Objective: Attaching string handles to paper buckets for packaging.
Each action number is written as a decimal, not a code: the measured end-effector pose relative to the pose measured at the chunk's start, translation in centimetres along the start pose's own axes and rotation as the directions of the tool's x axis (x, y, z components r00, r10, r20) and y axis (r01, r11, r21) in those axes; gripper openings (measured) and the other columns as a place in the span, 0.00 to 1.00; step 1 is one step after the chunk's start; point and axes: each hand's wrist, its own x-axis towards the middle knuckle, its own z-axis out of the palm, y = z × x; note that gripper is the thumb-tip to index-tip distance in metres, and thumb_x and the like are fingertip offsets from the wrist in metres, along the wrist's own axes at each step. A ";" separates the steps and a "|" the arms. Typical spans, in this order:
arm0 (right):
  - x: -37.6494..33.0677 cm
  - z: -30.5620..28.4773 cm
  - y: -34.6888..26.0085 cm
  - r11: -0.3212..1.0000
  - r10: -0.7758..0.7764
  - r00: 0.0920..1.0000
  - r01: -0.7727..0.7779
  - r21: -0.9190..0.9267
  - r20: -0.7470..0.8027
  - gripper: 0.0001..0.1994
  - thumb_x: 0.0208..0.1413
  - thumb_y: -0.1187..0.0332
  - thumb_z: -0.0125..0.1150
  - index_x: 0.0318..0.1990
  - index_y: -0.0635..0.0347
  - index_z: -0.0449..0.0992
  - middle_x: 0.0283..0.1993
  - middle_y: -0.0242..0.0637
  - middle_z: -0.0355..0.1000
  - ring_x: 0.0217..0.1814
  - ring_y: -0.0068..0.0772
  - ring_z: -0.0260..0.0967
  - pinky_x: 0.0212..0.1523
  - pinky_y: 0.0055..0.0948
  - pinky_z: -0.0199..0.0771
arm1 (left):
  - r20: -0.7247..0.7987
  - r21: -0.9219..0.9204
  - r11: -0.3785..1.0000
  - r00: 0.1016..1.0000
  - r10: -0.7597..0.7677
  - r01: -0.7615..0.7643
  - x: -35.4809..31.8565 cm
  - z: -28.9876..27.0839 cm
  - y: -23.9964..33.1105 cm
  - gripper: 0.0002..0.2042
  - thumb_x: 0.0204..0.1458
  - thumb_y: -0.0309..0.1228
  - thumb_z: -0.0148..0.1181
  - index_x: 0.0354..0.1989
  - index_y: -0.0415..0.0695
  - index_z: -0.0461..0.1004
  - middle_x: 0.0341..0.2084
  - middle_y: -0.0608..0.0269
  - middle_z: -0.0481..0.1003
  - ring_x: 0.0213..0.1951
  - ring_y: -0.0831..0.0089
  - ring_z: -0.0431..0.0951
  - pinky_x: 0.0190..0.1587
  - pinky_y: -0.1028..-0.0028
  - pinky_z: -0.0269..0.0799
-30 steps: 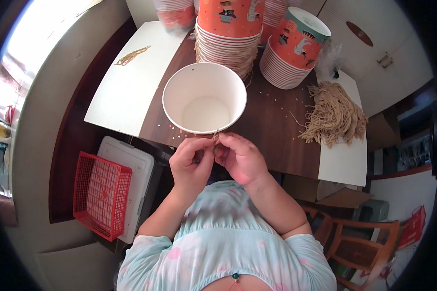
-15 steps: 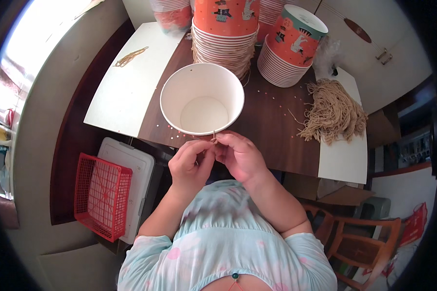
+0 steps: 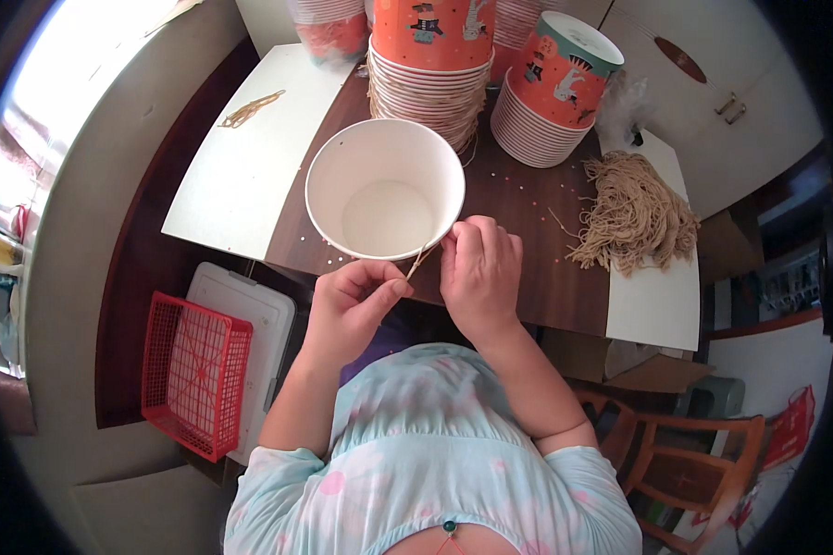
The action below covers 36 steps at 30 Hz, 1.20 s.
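Note:
A white-lined paper bucket (image 3: 385, 190) stands open end up at the table's near edge, tilted so that its inside shows. Between thumb and fingers, my left hand (image 3: 352, 305) pinches a thin tan cord (image 3: 416, 262) that runs up to the bucket's near right rim. Close to that rim on the right is my right hand (image 3: 481, 277), its fingers curled together against the bucket's outer side; what they grip is hidden. A heap of loose tan cords (image 3: 634, 213) lies at the right end of the table.
Behind the bucket rises a tall stack of nested orange paper buckets (image 3: 430, 83), with cords hanging about it. A second stack (image 3: 560, 88) stands to its right. A few cords (image 3: 252, 109) lie on the white board at left. Below left is a red plastic basket (image 3: 199, 370).
My hands have moved apart from their meeting point at the near rim. The right one has gone up and right along the bucket; the left keeps its pinch on the cord.

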 end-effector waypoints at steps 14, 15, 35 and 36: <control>0.6 -1.2 0.2 0.783 -0.474 0.870 0.488 0.384 -0.139 0.12 0.42 0.72 0.64 0.38 0.60 0.75 0.44 0.37 0.71 0.36 0.34 0.68 0.38 0.34 0.67 | 0.144 -0.158 0.981 0.986 -0.088 0.111 -1.8 -0.2 2.0 0.03 0.55 0.21 0.57 0.36 0.33 0.73 0.32 0.63 0.77 0.37 0.79 0.77 0.41 0.81 0.73; 0.7 -1.2 0.2 0.783 -0.458 0.873 0.485 0.389 -0.166 0.13 0.41 0.73 0.65 0.38 0.60 0.75 0.44 0.37 0.71 0.36 0.33 0.68 0.38 0.34 0.67 | 0.112 -0.149 0.982 0.989 -0.100 0.116 -2.0 -0.6 1.9 0.03 0.55 0.21 0.57 0.36 0.33 0.73 0.32 0.63 0.77 0.37 0.79 0.77 0.41 0.80 0.73; 1.0 -0.9 -1.4 0.808 -0.445 0.883 0.468 0.359 -0.148 0.11 0.39 0.71 0.68 0.33 0.57 0.74 0.38 0.35 0.74 0.32 0.32 0.70 0.32 0.31 0.67 | 0.234 -0.115 0.993 0.970 0.064 -0.038 -5.5 -0.4 5.2 0.06 0.53 0.13 0.53 0.37 0.34 0.72 0.30 0.62 0.77 0.35 0.81 0.77 0.37 0.83 0.72; 1.4 -1.0 -1.3 0.820 -0.414 0.896 0.445 0.361 -0.162 0.12 0.36 0.74 0.67 0.33 0.56 0.75 0.37 0.33 0.75 0.29 0.32 0.68 0.30 0.30 0.66 | 0.270 -0.125 0.992 0.961 0.061 -0.027 -5.6 -0.2 5.8 0.06 0.53 0.13 0.53 0.37 0.34 0.72 0.30 0.62 0.77 0.35 0.81 0.77 0.37 0.83 0.72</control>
